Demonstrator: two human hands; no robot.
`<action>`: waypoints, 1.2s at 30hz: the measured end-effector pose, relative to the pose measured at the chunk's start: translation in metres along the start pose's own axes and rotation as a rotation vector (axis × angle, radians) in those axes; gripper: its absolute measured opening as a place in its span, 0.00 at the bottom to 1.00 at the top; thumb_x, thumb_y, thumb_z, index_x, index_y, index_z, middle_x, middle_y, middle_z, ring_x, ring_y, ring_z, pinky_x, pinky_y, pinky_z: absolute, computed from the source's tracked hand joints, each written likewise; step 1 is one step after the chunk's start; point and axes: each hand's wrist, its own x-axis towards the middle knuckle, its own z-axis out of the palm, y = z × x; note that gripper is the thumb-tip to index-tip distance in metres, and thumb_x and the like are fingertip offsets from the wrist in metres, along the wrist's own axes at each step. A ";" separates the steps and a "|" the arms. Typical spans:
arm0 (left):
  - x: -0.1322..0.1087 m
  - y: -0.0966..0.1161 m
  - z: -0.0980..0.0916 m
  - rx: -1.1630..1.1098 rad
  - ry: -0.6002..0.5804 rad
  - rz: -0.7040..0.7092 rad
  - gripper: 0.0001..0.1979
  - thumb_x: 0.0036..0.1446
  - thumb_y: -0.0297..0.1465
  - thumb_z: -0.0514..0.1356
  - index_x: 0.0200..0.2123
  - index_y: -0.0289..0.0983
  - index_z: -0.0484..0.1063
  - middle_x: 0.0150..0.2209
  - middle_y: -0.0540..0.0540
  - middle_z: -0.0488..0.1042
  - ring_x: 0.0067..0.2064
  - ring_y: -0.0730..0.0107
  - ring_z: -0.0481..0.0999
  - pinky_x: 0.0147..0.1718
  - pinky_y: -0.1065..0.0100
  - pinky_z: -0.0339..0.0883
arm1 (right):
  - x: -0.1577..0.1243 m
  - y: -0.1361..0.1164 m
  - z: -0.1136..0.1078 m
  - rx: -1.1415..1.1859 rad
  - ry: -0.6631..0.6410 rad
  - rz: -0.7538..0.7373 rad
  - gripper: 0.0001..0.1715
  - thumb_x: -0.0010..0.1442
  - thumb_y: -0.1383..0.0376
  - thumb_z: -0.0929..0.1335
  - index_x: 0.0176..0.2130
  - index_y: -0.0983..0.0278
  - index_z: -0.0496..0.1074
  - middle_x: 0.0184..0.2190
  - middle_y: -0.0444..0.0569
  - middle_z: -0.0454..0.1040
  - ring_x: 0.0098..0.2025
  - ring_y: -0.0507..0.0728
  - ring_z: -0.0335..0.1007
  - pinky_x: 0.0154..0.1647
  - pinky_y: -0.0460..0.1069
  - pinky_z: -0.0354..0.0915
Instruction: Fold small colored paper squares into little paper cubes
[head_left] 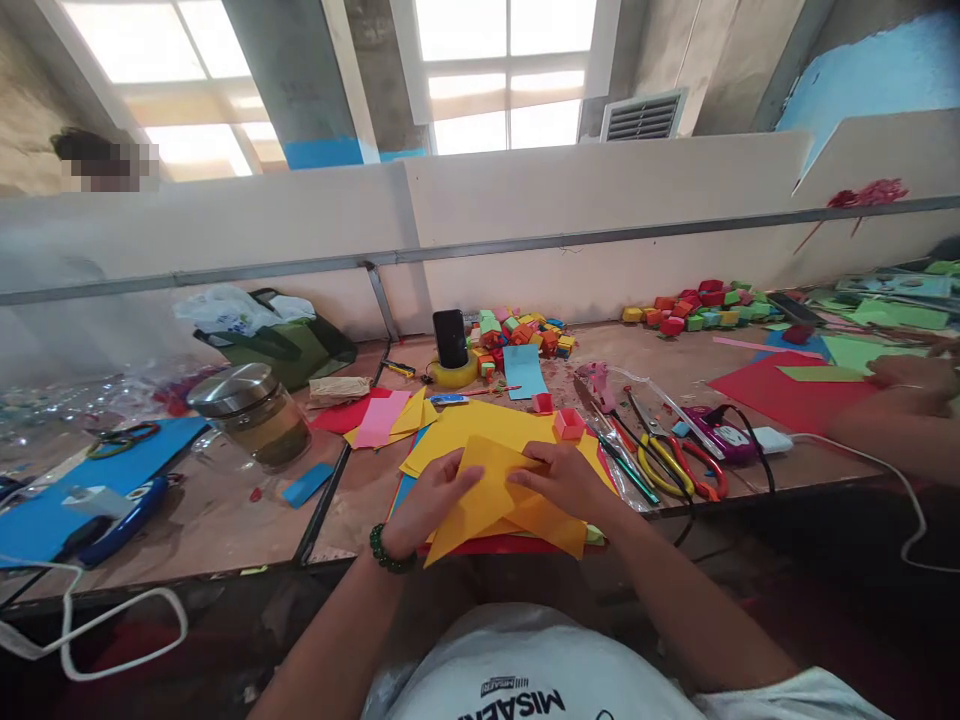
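Pinching paper (487,490), apparently, hands (429,495) (571,482) angled inward.

White daylight glares through overexposed windows (547,28) at the top. Softer light reaches the worktable (247,525) and yellow paper sheet (484,495); beneath is deep shadow. The jar's metal lid (234,388) gleams. Wide-angle distortion slants the edges; a co-worker's forearm (892,428) at right is blurred.

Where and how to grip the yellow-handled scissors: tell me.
Best by the yellow handles, right hand coming from the near side and above: the handles face near, the blades away. The red-handled tool lies close on the right, so a sideways reach might catch it.
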 end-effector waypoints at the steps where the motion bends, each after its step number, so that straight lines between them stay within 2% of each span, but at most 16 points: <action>1: 0.000 0.000 0.000 -0.003 -0.023 0.003 0.19 0.49 0.48 0.61 0.31 0.38 0.67 0.28 0.50 0.69 0.31 0.69 0.68 0.28 0.70 0.64 | 0.000 0.002 0.001 0.036 0.016 0.001 0.15 0.56 0.57 0.69 0.26 0.63 0.64 0.23 0.40 0.68 0.27 0.50 0.63 0.27 0.45 0.57; 5: 0.006 -0.006 0.002 0.107 0.074 0.023 0.18 0.48 0.46 0.62 0.27 0.37 0.65 0.24 0.53 0.62 0.26 0.74 0.60 0.22 0.73 0.56 | -0.001 0.010 0.004 0.209 0.038 0.019 0.13 0.55 0.57 0.69 0.30 0.63 0.65 0.26 0.41 0.70 0.29 0.51 0.66 0.31 0.46 0.62; 7: 0.008 -0.009 0.003 0.147 0.119 0.021 0.16 0.49 0.45 0.61 0.29 0.36 0.67 0.22 0.54 0.60 0.24 0.75 0.58 0.22 0.73 0.53 | -0.001 0.011 0.005 0.267 0.040 0.034 0.12 0.55 0.57 0.69 0.30 0.62 0.66 0.27 0.42 0.71 0.30 0.52 0.67 0.32 0.46 0.64; 9: 0.009 -0.012 0.004 0.163 0.134 -0.008 0.18 0.51 0.43 0.60 0.38 0.36 0.71 0.20 0.56 0.57 0.23 0.75 0.56 0.21 0.73 0.51 | 0.000 0.012 0.004 0.298 0.038 0.041 0.12 0.55 0.57 0.69 0.31 0.62 0.67 0.28 0.43 0.73 0.31 0.53 0.68 0.33 0.47 0.66; 11: 0.009 -0.013 0.004 0.203 0.141 -0.031 0.24 0.52 0.40 0.60 0.50 0.35 0.68 0.20 0.58 0.55 0.22 0.75 0.55 0.21 0.74 0.50 | 0.001 0.014 0.004 0.306 0.038 0.033 0.12 0.55 0.56 0.68 0.31 0.62 0.68 0.28 0.44 0.73 0.32 0.53 0.69 0.33 0.47 0.66; 12: 0.009 -0.013 0.003 0.238 0.150 -0.028 0.28 0.51 0.39 0.61 0.55 0.36 0.65 0.20 0.58 0.56 0.22 0.75 0.56 0.22 0.74 0.51 | 0.002 0.016 0.005 0.303 0.045 0.026 0.13 0.56 0.55 0.68 0.30 0.63 0.68 0.28 0.44 0.74 0.32 0.53 0.70 0.33 0.47 0.67; 14: 0.007 -0.014 0.002 0.313 0.175 0.016 0.34 0.51 0.36 0.62 0.61 0.38 0.59 0.25 0.55 0.64 0.27 0.73 0.65 0.26 0.73 0.59 | 0.002 0.021 0.007 0.293 0.077 0.015 0.14 0.57 0.54 0.67 0.31 0.63 0.69 0.28 0.45 0.74 0.32 0.53 0.70 0.32 0.46 0.68; 16: 0.005 -0.015 0.002 0.385 0.200 0.106 0.36 0.50 0.34 0.63 0.63 0.40 0.57 0.38 0.47 0.72 0.40 0.67 0.72 0.37 0.68 0.67 | 0.001 0.028 0.011 0.277 0.134 -0.011 0.14 0.59 0.53 0.67 0.32 0.62 0.70 0.28 0.46 0.74 0.32 0.54 0.71 0.32 0.47 0.69; 18: 0.003 -0.019 0.000 0.488 0.237 0.216 0.32 0.52 0.32 0.62 0.61 0.42 0.61 0.51 0.42 0.71 0.52 0.62 0.70 0.48 0.63 0.66 | 0.000 0.033 0.013 0.235 0.203 -0.087 0.14 0.61 0.54 0.66 0.33 0.61 0.71 0.31 0.48 0.75 0.34 0.55 0.73 0.34 0.49 0.71; 20: 0.000 -0.024 -0.002 0.611 0.299 0.313 0.22 0.54 0.30 0.60 0.54 0.43 0.69 0.56 0.41 0.67 0.57 0.60 0.67 0.53 0.59 0.65 | -0.001 0.035 0.013 0.147 0.260 -0.212 0.13 0.63 0.56 0.64 0.33 0.60 0.72 0.38 0.52 0.76 0.41 0.58 0.73 0.40 0.52 0.71; 23: -0.004 -0.033 -0.006 0.779 0.421 0.428 0.10 0.58 0.29 0.56 0.38 0.42 0.77 0.52 0.42 0.70 0.54 0.60 0.70 0.51 0.58 0.67 | -0.001 0.033 0.009 -0.068 0.300 -0.374 0.13 0.65 0.61 0.63 0.33 0.59 0.74 0.49 0.54 0.72 0.51 0.60 0.69 0.49 0.56 0.69; 25: -0.007 -0.037 -0.008 0.892 0.467 0.505 0.11 0.59 0.28 0.55 0.33 0.41 0.78 0.45 0.42 0.73 0.47 0.61 0.72 0.46 0.59 0.69 | -0.001 0.032 0.006 -0.254 0.313 -0.396 0.12 0.64 0.64 0.64 0.33 0.60 0.75 0.52 0.55 0.70 0.53 0.61 0.66 0.52 0.59 0.67; 27: -0.011 -0.039 -0.007 1.011 0.455 0.555 0.12 0.60 0.27 0.54 0.33 0.40 0.78 0.39 0.42 0.74 0.42 0.63 0.72 0.43 0.61 0.69 | -0.002 0.033 0.006 -0.437 0.284 -0.338 0.11 0.62 0.67 0.65 0.34 0.60 0.77 0.49 0.56 0.71 0.51 0.62 0.65 0.52 0.59 0.67; 29: -0.013 -0.038 -0.004 1.116 0.423 0.559 0.13 0.60 0.26 0.53 0.32 0.40 0.78 0.36 0.43 0.74 0.39 0.64 0.71 0.41 0.62 0.68 | -0.005 0.035 0.006 -0.563 0.219 -0.239 0.11 0.61 0.68 0.65 0.36 0.60 0.78 0.42 0.56 0.73 0.46 0.62 0.67 0.46 0.57 0.68; 32: -0.014 -0.036 -0.002 1.237 0.429 0.462 0.12 0.58 0.26 0.54 0.33 0.40 0.78 0.34 0.42 0.72 0.38 0.62 0.70 0.40 0.60 0.66 | -0.008 0.038 0.007 -0.625 0.152 -0.156 0.12 0.62 0.69 0.65 0.35 0.60 0.79 0.31 0.53 0.72 0.36 0.59 0.66 0.37 0.51 0.67; 36: -0.010 -0.034 -0.005 1.310 0.325 0.334 0.10 0.57 0.26 0.56 0.33 0.41 0.77 0.36 0.42 0.75 0.39 0.59 0.70 0.39 0.58 0.64 | -0.009 0.032 0.005 -0.557 0.105 -0.239 0.16 0.61 0.72 0.62 0.41 0.61 0.77 0.33 0.52 0.73 0.37 0.58 0.67 0.40 0.52 0.68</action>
